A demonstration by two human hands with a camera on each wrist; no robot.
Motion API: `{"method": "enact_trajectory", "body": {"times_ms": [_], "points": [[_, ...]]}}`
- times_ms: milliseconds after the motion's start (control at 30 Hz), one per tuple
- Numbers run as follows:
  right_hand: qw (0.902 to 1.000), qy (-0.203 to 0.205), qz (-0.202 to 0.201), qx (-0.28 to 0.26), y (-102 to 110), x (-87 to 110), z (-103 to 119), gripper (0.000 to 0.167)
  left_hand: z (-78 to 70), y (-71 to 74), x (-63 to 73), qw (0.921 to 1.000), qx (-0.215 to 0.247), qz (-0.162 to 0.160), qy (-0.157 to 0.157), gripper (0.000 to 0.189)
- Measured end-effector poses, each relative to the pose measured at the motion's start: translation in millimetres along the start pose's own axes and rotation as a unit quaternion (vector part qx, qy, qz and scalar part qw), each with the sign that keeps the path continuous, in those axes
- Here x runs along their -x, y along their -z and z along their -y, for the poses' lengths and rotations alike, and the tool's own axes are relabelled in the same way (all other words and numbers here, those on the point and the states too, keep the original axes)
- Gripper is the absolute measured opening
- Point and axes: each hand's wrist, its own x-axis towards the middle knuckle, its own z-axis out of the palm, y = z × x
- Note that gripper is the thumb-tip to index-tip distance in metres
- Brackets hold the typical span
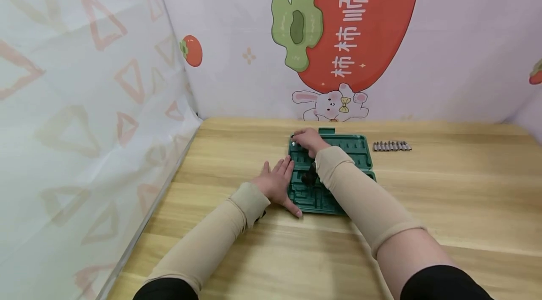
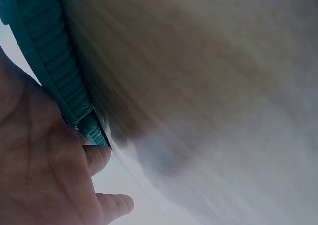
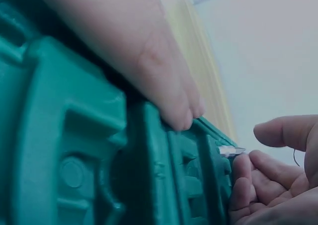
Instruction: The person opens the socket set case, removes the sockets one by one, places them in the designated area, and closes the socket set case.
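Observation:
An open green plastic case (image 1: 351,142) with moulded slots lies on the table, its two halves spread flat. My left hand (image 1: 275,185) rests at its left side, fingers spread and straight; in the left wrist view, the palm of this hand (image 2: 44,150) is against the ribbed green edge (image 2: 49,51). My right hand (image 1: 309,141) reaches to the far left corner of the case. A small silver metal piece (image 3: 229,151) sits there at the slots, touched by the right fingertips (image 3: 242,165). The right thumb (image 3: 280,130) stands apart from it.
Several small silver metal pieces (image 1: 392,146) stand in a row on the wooden table (image 1: 444,187), right of the case. A black object (image 1: 310,177) shows beneath the right wrist, over the case. Printed cloth (image 1: 237,83) hangs behind and to the left.

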Motion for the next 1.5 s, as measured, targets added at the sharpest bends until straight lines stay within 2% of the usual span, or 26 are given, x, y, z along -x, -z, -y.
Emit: {"method": "enact_trajectory", "body": {"times_ms": [267,633,967,1267,1500], "points": [[0.9996,-0.001,-0.027,0.001,-5,-2.5,-5,0.046,-0.5,-3.3,2.7,1.0,0.001,-0.003,0.0,0.147],[0.9926,0.031,-0.056,0.103,4,-0.5,-2,0.028,-3.6,2.6,-1.0,1.0,-0.003,0.008,-0.002,0.145],[0.983,0.056,-0.074,0.158,-3,3.7,-6,0.017,-5.0,0.9,2.3,0.9999,0.005,0.015,0.0,0.146],[0.9914,0.035,-0.081,0.097,0,0.7,-7,0.025,-6.5,1.7,2.8,0.9999,-0.002,0.017,0.001,0.144],[0.9975,0.048,-0.051,-0.008,8,-0.6,-6,0.032,-4.8,2.3,1.5,0.9996,-0.011,0.021,0.013,0.145]]}}
